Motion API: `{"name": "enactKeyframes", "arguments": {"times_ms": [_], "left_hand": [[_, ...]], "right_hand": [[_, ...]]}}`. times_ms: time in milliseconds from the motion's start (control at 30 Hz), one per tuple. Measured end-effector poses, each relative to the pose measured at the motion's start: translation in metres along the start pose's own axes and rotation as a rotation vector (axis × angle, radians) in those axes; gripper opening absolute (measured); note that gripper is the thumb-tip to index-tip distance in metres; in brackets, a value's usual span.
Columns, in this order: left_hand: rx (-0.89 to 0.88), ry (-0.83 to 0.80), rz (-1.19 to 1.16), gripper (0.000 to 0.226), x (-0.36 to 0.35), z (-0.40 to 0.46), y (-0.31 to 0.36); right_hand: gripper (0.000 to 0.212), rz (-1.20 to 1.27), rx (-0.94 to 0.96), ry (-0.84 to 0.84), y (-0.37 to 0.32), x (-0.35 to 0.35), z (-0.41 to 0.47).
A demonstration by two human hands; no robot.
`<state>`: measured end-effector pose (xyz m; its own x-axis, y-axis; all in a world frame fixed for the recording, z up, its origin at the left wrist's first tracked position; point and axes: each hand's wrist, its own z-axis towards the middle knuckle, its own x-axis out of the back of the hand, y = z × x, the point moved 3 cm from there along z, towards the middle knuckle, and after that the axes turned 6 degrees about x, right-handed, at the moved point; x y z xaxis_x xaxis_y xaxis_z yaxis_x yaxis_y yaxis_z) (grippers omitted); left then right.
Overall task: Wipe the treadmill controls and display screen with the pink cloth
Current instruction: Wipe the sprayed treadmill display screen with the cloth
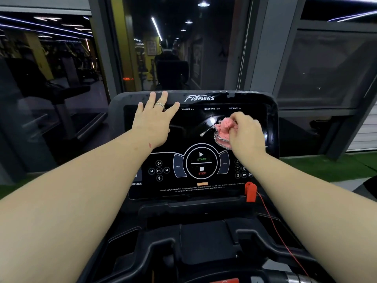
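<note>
Right hand (245, 132): fingers curled round a bunched pink cloth (224, 129), pressing it to the upper right part of the display screen (193, 127), under the HEART RATE and DISTANCE captions

Left hand (154, 119): fingers straight and spread, holding nothing; fingertips on the top edge of the treadmill console (271, 119), palm over the upper left of the screen; a ring (160, 105) on one finger

Pink cloth: crumpled into a wad, pink pile above, a checked grey-white backing showing below; long axis roughly diagonal, from the wad at upper right down to a thin trailing corner that points left and slightly down across the glass

Progress, as judged: wiping is under way on the screen's upper right. Whether the left half is done cannot be told. The control panel (202, 164) below, with START and STOP, PROG and MODE keys, audio keys and number pad, sits clear of the cloth and likely remains to be wiped. Flaking along the top bezier near the Fitness logo looks like wear, not dirt

Surroundings: red safety key (250, 192) with a red cord (281, 240) at the console's lower right; dark tray below; windows beyond
</note>
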<state>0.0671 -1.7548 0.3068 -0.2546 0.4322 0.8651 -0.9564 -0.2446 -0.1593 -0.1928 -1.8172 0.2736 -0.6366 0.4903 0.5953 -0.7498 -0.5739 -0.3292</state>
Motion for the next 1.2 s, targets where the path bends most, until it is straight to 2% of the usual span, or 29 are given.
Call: {"name": "enactKeyframes", "arguments": {"times_ms": [100,200,267,400,467,500,600,667,733,800,900,967,1033,1100,1200], "left_hand": [[0.0,-0.003,0.008,0.087,0.0,0.0,0.001],[0.0,-0.003,0.012,0.088,0.0,0.0,0.001],[0.0,-0.003,0.01,0.087,0.0,0.0,0.0],[0.002,-0.01,0.021,0.087,0.0,0.0,0.0],[0.002,-0.009,0.022,0.087,0.001,0.0,0.0],[0.0,-0.008,0.023,0.087,0.001,0.0,0.0],[-0.001,-0.01,0.021,0.087,0.001,0.0,0.0],[0.0,-0.014,0.022,0.086,0.001,0.0,0.001],[0.0,-0.019,0.021,0.087,0.0,0.001,0.001],[0.001,-0.016,0.022,0.086,0.0,0.002,0.0],[0.004,-0.015,0.016,0.087,-0.001,0.002,0.0],[0.002,-0.008,0.01,0.087,-0.001,0.002,0.0],[-0.005,-0.005,0.008,0.087,-0.001,0.002,-0.001],[-0.007,-0.005,0.013,0.087,-0.001,0.002,-0.002],[-0.005,-0.002,0.015,0.087,-0.002,0.001,-0.001]], "right_hand": [[0.033,0.149,0.078,0.004,-0.006,-0.009,-0.009],[0.027,0.068,0.321,-0.071,-0.01,-0.03,-0.033],[0.03,-0.002,0.482,-0.164,-0.008,-0.043,-0.056],[0.031,0.012,0.582,-0.355,0.0,-0.048,-0.076],[0.029,0.038,0.606,-0.364,-0.001,-0.039,-0.068],[0.027,0.073,0.553,-0.304,-0.002,-0.03,-0.057],[0.034,0.219,0.183,-0.032,0.008,-0.001,-0.016],[0.046,0.176,0.04,-0.051,0.018,0.001,0.0],[0.052,0.059,0.036,-0.11,0.021,-0.007,-0.001],[0.045,0.01,0.066,-0.118,0.016,-0.018,-0.015],[0.044,0.015,0.26,-0.269,-0.01,-0.039,-0.058],[0.034,0.054,0.369,-0.4,-0.025,-0.051,-0.087],[0.022,0.13,0.361,-0.476,-0.029,-0.052,-0.093],[0.016,0.256,0.27,-0.375,-0.032,-0.041,-0.076],[0.018,0.408,0.011,-0.068,-0.015,-0.018,-0.031]]}}
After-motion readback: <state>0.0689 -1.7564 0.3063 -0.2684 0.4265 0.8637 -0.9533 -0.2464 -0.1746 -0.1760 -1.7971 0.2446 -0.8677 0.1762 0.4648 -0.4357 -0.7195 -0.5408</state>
